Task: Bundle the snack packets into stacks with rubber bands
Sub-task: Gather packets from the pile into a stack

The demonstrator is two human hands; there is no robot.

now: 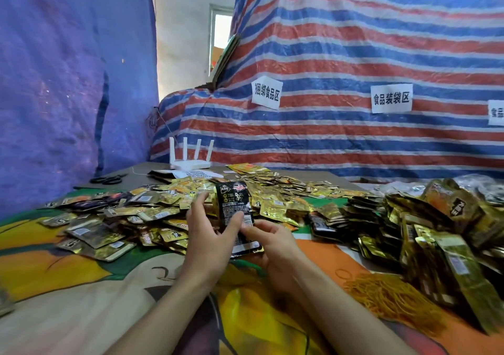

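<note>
A small stack of snack packets with a black packet [235,207] on top is held upright between both hands at the centre of the view. My left hand [207,234] grips its left side, thumb across the front. My right hand [270,241] holds it from below and the right, thumb on its lower front. Loose gold packets [163,204] lie spread over the table behind and to the left. A heap of yellow rubber bands [387,297] lies at the right, near my right forearm.
Bundled gold packets [436,232] are piled at the right. A white router [191,161] and black scissors [107,179] sit at the table's back left. A striped tarp [354,68] with paper labels rises behind. A colourful printed cloth [68,267] covers the table.
</note>
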